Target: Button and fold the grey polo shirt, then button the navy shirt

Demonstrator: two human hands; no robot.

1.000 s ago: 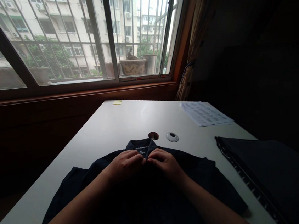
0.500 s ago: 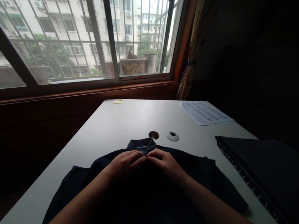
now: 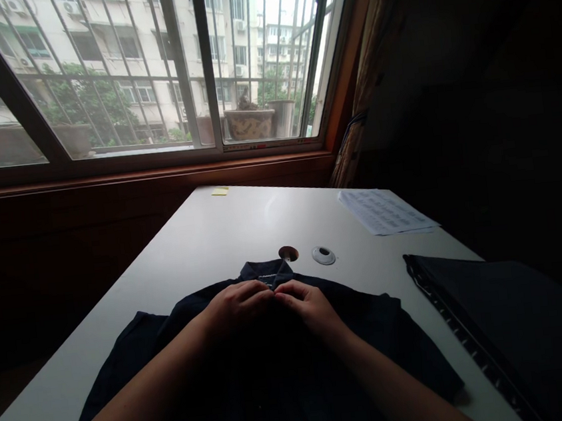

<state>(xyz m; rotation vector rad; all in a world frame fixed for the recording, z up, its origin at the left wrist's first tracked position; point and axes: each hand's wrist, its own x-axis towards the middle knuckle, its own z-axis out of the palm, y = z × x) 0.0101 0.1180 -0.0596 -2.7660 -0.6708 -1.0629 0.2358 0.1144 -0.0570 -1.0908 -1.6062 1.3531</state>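
Observation:
A dark navy short-sleeved shirt (image 3: 272, 372) lies face up and spread out on the white table (image 3: 175, 255), its collar (image 3: 282, 274) toward the window. My left hand (image 3: 240, 304) is closed at the front of the neckline, fingers pinching the fabric just below the collar. Close against it, my right hand (image 3: 311, 304) pinches the same spot with thumb and forefinger. The fingertips of both hands almost meet there. Whether a button is between them is too small and dark to make out. A label shows inside the collar.
Right of the shirt lies a dark folded cloth item (image 3: 513, 320) with a light-marked edge. Printed sheets (image 3: 386, 211) rest at the far right, a yellow sticky note (image 3: 219, 191) at the far left. Beyond the collar are a cable hole (image 3: 289, 254) and its round cover (image 3: 324, 255).
Almost nothing differs. Both hands keep their pinch at the neckline, and the view has shifted very slightly.

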